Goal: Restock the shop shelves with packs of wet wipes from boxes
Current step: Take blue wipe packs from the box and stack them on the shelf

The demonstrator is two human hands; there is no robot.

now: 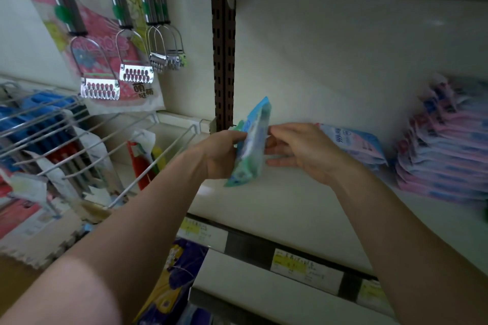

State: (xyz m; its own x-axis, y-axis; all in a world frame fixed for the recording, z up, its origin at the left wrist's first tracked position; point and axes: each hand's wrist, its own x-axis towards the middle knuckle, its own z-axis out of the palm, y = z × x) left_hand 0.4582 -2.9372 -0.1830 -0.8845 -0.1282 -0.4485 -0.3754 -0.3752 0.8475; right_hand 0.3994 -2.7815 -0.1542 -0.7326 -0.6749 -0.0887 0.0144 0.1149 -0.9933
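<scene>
"Wet wipes pack (250, 140), the green and blue one: where is it, and why up on its edge?"

"Just right of the foot of the brown slotted upright (224, 60), held over the shelf (290, 206). I cannot tell if its lower corner touches. The left hand (224, 153) grips its left side with fingers curled round it. The right hand (298, 150) has fingers nearly straight, tips against the other face. My guess is that both hands are squaring it before it goes down."

"Why that spot?"

"Farther right of the upright, a blue and white pack (353, 142) lies flat, partly behind the right hand. Well right again there is a tall pink stack (443, 155). The bare stretch beside the upright looks like the gap to fill."

"Any risk?"

"It looks like a soft film pack, so it may slump if left on edge; flat seems safer"
</scene>
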